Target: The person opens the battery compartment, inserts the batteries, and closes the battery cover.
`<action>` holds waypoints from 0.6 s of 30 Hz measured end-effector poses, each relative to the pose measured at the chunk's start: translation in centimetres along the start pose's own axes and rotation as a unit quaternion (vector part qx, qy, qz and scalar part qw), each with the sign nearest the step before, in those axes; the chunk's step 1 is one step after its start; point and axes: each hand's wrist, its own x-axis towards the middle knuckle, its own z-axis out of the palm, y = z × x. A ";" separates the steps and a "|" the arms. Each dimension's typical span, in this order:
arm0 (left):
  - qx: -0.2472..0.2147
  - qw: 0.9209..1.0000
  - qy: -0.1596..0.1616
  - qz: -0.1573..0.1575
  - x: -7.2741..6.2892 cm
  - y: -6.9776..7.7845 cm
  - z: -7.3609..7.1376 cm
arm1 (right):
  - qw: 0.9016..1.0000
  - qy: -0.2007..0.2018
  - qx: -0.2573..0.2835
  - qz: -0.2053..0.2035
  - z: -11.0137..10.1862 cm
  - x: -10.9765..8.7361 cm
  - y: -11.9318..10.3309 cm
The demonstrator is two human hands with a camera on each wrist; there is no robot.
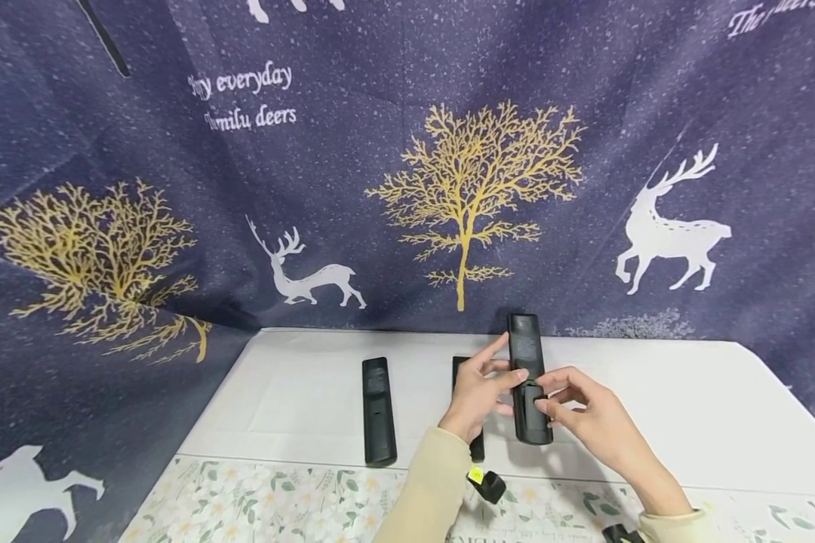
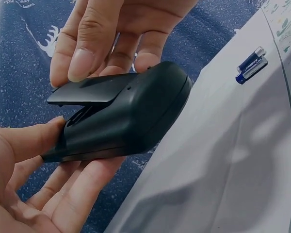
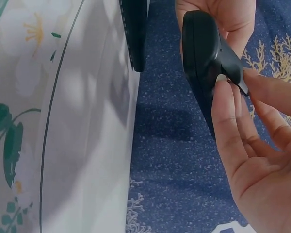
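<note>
A black remote control is held up above the table, its back facing me. My left hand grips it from the left side, thumb on the back and fingers beneath. With thumb and fingers, my right hand pinches the battery cover near the remote's lower end. The cover stands tilted, one end lifted off the body and the other still against it, as the left wrist view shows. In the right wrist view, my fingertips are right at the lifted cover edge.
A second black remote lies back up on the white table, left of my hands. Another remote lies partly hidden behind my left hand. Two blue and silver batteries lie together on the table. A patterned dark cloth hangs behind.
</note>
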 end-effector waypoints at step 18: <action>0.004 1.000 -0.009 0.000 0.2 0.0 -0.2 | 0.999 0.006 0.034 -0.033 0.3 0.0 0.1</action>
